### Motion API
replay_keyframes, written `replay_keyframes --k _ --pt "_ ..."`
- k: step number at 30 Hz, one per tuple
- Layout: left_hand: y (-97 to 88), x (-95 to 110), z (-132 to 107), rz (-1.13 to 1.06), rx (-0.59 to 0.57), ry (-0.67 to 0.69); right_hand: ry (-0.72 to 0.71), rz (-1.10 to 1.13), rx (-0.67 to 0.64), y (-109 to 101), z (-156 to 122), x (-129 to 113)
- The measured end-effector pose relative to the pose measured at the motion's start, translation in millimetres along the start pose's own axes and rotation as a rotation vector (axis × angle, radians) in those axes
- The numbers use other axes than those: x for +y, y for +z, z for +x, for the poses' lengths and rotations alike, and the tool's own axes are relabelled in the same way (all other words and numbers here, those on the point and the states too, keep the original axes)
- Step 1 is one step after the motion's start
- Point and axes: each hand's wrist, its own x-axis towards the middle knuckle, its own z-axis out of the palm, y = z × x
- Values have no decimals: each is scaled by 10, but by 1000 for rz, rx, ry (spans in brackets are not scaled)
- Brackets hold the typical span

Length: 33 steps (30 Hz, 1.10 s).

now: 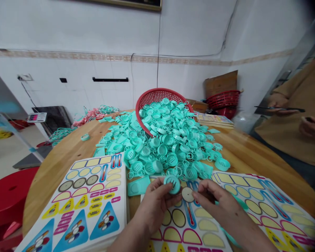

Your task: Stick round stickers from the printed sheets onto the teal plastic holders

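Observation:
My left hand (157,197) is closed on a small round teal plastic case (172,184) with slots in its face. Pinched at its right edge by my right hand (212,197) is a round beige sticker (187,194), a little apart from the case. Below both hands lies a sticker sheet (183,224) with rows of ovals, half-rounds and thermometers. Just beyond the hands, a heap of teal plastic cases (172,159) spreads over the wooden table (61,148).
A red basket (159,91) lies tipped within the heap. Sticker sheet stacks stand left (94,196) and right (267,206). Pink and teal cords (94,113) lie at the back left. Another person (296,112) stands at the right, holding a dark thin object (280,109). A red stool (13,192) stands at the left.

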Motion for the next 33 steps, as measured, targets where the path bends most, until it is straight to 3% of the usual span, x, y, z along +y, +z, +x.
replay_keyframes --k 6,13,24,29,33 --pt "14 18 -11 64 -32 -66 -28 -70 12 44 -14 -68" --pt "-26 -16 -20 136 -94 -35 -75 -100 33 81 22 11" --pt "-25 -132 121 223 125 54 -132 -265 84 112 30 -29" --pt "20 -97 104 166 223 105 -163 -133 112 138 7 38" --pt "35 -86 67 94 178 115 -35 -4 106 233 6 32"
